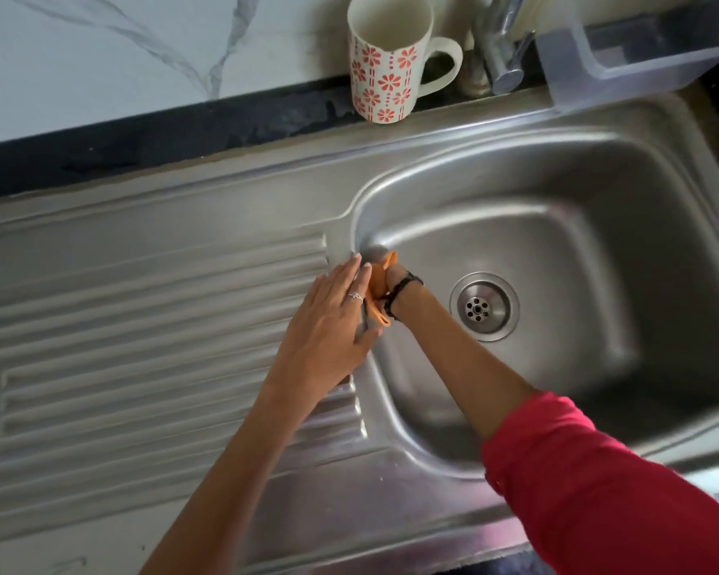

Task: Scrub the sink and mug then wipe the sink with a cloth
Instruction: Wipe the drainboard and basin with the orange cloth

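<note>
Where the basin wall meets the ribbed drainboard, right hand [385,280]: mostly hidden behind the left, orange cloth [379,290] bunched against it at the sink's left inner edge; whether its fingers curl round the cloth cannot be told. Left hand [328,325]: flat, fingers straight, lying on the divider rim just beside the cloth. Stainless sink [578,226]: drain strainer [484,307] right of the hands. Floral mug [385,60]: upright on the back ledge, beside the tap [501,43].
</note>
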`<state>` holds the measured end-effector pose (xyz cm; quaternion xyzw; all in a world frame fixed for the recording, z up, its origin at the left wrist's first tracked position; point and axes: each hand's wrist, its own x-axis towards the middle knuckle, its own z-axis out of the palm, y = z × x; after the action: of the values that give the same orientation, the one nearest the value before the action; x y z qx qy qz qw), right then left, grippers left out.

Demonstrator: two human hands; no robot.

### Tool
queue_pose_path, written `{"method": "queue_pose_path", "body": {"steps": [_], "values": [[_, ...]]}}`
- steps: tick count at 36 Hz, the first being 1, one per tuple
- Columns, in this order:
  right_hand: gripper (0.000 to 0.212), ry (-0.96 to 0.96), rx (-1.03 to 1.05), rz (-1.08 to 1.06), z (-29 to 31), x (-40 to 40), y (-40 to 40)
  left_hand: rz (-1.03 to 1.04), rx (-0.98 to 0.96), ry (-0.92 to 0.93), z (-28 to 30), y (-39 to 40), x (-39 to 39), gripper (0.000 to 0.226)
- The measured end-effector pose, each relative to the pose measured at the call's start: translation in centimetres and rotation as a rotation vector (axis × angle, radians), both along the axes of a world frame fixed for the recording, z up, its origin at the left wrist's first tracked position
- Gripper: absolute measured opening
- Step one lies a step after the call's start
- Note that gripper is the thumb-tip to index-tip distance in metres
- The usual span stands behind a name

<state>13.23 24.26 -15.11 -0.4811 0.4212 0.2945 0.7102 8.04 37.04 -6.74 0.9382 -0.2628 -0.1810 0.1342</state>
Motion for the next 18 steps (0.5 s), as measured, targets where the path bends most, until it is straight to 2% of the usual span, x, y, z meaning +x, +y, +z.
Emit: {"method": "queue_pose_path", "body": {"steps": [2, 3, 5, 6, 7, 9, 11, 14, 18], "values": [[0.021, -0.029, 0.078, -0.124, 1.4, 1.1, 0.1, -0.006, -0.004, -0.014, 0.1, 0.0, 0.2, 0.077], [0.031, -0.035, 0.103, -0.17, 1.9, 1.5, 0.1, -0.009, -0.005, -0.02, 0.1, -0.1, 0.3, 0.077], [0.059, -0.019, -0.027, -0.221, 1.3, 1.4, -0.2, -0.007, -0.009, -0.028, 0.3, -0.2, 0.4, 0.077], [0.063, -0.019, -0.093, -0.241, 0.4, 1.4, -0.8, -0.003, -0.007, -0.029, 0.3, -0.2, 0.4, 0.077], [0.055, -0.028, -0.103, -0.31, -0.7, 1.4, -1.2, -0.002, -0.003, -0.029, 0.3, -0.3, 0.4, 0.077], [0.036, -0.011, 0.134, -0.45, -1.8, 1.9, -1.6, -0.002, 0.008, -0.032, 0.2, -0.3, 0.3, 0.077], [0.009, -0.074, 0.346, -0.461, -0.9, 0.9, -2.1, -0.004, 0.016, -0.031, 0.1, -0.4, 0.3, 0.076], [0.02, -0.111, 0.434, -0.422, -0.5, 0.2, -3.4, 0.0, 0.021, -0.033, 0.3, -0.5, 0.2, 0.073], [0.029, -0.172, 0.373, -0.288, 0.1, -1.0, -5.1, 0.004, 0.033, -0.043, 0.4, -0.6, 0.3, 0.072]]}}
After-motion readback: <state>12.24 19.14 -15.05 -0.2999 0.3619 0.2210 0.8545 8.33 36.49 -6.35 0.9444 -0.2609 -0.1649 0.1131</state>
